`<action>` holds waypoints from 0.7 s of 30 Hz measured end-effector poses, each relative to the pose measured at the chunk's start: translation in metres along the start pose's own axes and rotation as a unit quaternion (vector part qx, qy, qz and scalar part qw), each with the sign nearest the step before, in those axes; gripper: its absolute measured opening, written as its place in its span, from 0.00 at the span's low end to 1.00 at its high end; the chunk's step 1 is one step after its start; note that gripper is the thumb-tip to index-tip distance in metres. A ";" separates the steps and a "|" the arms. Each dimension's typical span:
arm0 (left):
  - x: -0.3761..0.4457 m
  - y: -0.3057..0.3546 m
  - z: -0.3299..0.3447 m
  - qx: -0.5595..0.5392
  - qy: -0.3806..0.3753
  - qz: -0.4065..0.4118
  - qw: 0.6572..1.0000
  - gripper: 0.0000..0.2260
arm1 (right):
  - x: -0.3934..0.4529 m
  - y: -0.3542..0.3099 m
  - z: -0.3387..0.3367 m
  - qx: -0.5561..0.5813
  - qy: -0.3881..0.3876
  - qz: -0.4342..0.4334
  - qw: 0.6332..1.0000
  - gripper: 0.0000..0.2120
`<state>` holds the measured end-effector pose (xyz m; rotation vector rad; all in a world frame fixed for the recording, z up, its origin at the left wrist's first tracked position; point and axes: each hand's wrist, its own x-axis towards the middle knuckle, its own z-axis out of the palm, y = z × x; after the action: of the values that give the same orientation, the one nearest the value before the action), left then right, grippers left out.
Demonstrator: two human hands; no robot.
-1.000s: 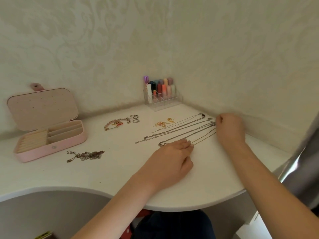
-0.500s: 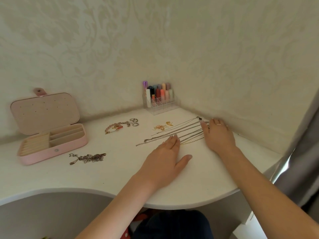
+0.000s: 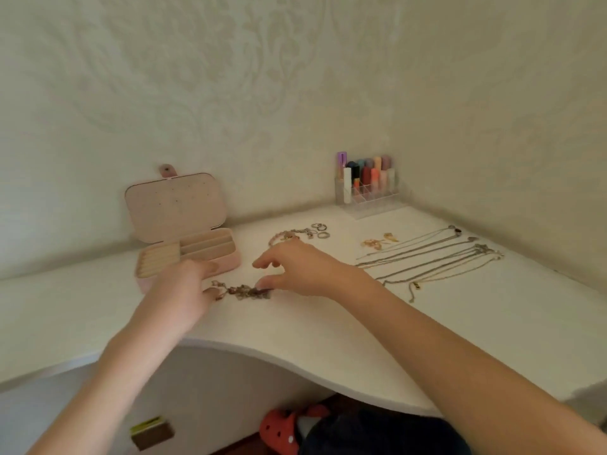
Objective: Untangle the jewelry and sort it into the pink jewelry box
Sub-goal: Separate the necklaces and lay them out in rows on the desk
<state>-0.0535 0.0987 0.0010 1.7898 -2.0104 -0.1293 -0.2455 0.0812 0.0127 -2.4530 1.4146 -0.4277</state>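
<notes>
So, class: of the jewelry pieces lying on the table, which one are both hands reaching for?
The tangled dark chain in front of the pink jewelry box; the long necklaces lie untouched, off to the right.

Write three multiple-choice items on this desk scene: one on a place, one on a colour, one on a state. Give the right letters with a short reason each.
1. Where does the clear lipstick organizer stand?
A. In the back corner where the walls meet
B. Inside the jewelry box
C. At the desk's front edge

2. What colour is the jewelry box?
A. Blue
B. Pink
C. Black

3. What state is the jewelry box lid in?
A. Closed and snapped
B. Taken off and lying flat
C. Open, standing up behind the tray

Answers:
1. A, it sits on the desk against the wall corner.
2. B, its shell and lid are pale pink.
3. C, the lid stands upright and the compartments show.

Both hands, left and right, are at the tangled chain in front of the box.
</notes>
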 end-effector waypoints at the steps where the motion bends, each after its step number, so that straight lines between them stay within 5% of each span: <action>1: 0.000 -0.007 0.001 -0.023 -0.015 0.001 1.000 0.16 | 0.012 -0.006 0.005 0.005 -0.026 0.000 1.000 0.23; 7: 0.005 -0.019 0.021 -0.137 -0.045 0.076 0.987 0.06 | 0.041 -0.005 0.032 0.160 0.041 -0.024 0.986 0.04; 15: 0.029 -0.016 0.029 -0.277 0.031 0.047 0.959 0.06 | 0.049 0.015 0.033 0.311 0.130 0.026 0.941 0.03; 21: 0.027 -0.013 0.025 -0.521 0.041 -0.038 0.852 0.13 | 0.045 0.009 0.030 0.398 0.116 0.043 0.909 0.04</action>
<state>-0.0527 0.0653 -0.0192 1.1008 -1.3262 -0.9462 -0.2196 0.0399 -0.0129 -1.7045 1.1021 -1.0608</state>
